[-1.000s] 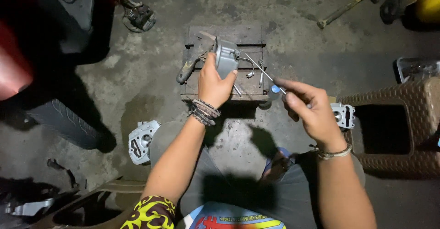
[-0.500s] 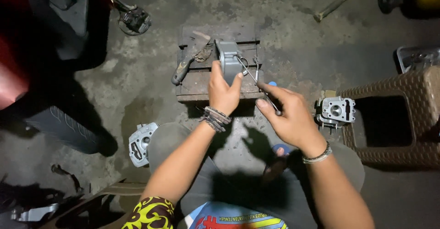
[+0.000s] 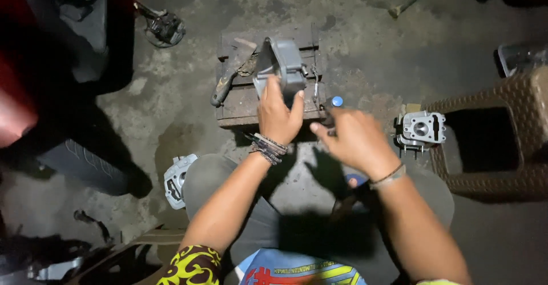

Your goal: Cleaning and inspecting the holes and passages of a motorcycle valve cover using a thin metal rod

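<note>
A: Left hand (image 3: 278, 115)?
B: Clamped on the grey metal casing (image 3: 281, 66), held tilted over the wooden block (image 3: 251, 99).
A: Right hand (image 3: 355, 141)?
B: Near right of block, blurred; fingers curled on a blue-tipped tool (image 3: 335, 103), grip unclear.
A: Surroundings?
B: Hammer (image 3: 227, 77) on block's left. Cylinder head (image 3: 421, 130) on floor right, beside brown stool (image 3: 496, 142).

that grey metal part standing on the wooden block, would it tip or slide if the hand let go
The grey metal part stands on edge, tilted, with the left hand gripping its lower end, so it would probably topple if released. It looks like cast metal, so likely stiff and heavy for its size. The wooden block looks rough, so sliding seems unlikely.
</note>
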